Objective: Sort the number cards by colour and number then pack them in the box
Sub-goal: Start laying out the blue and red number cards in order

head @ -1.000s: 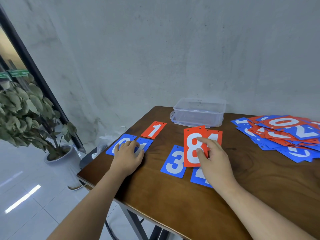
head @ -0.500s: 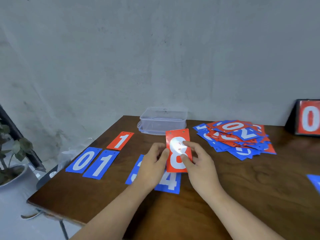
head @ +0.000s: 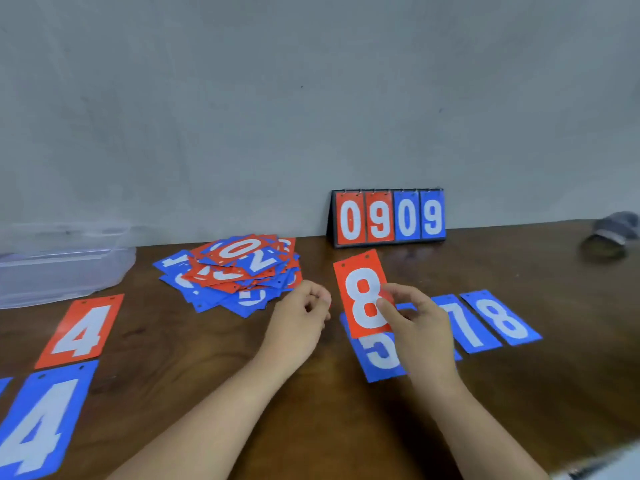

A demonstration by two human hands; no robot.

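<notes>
Right hand (head: 419, 327) pinches the red 8 card (head: 363, 289) over the blue 5 card (head: 381, 358); left hand (head: 301, 320) just beside, loosely curled, holding nothing. Blue 7 card (head: 467, 327) and blue 8 card (head: 505, 320) laid in row. Unsorted pile (head: 235, 268) on the counter (head: 207, 358) large; box (head: 62, 268) shows no cards. Judgement: sorting partway, packing not begun.

Mid-frame, the right hand (head: 419, 327) pinches a red 8 card (head: 363, 292) above a blue 5 card (head: 381, 358) on the bench (head: 207, 358). The left hand (head: 298, 320) hangs loosely curled just left, holding nothing. To the right lie a blue 7 card (head: 474, 327) and a blue 8 card (head: 505, 320). A mixed card pile (head: 235, 268) sits centre-left, a clear box (head: 62, 265) at the left edge, and a red 4 card (head: 81, 330) and a blue 4 card (head: 41, 420) lower left.
</notes>
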